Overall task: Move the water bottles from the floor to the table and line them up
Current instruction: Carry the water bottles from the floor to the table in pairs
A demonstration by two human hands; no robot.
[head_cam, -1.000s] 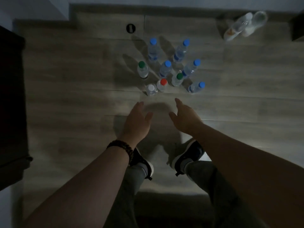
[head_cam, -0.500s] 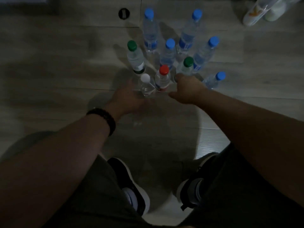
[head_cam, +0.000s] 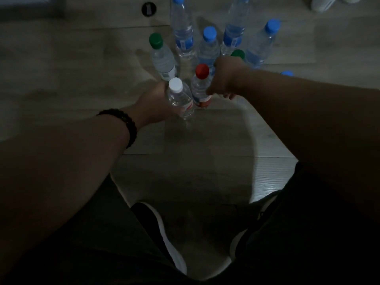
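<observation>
The left hand (head_cam: 154,103) clasps the white-capped bottle (head_cam: 178,97) around its body, the cap rising just above the fingers. The red-capped bottle (head_cam: 200,85) stands touching it, on the side away from the palm. The right hand (head_cam: 226,79) is curled against the red-capped bottle's far side. I cannot tell whether it grasps that one or the green-capped bottle (head_cam: 238,54) peeking out just past its knuckles. Beyond both grips, several blue-capped bottles (head_cam: 208,44) and a second green-capped bottle (head_cam: 162,56) stand on the floor (head_cam: 61,79).
</observation>
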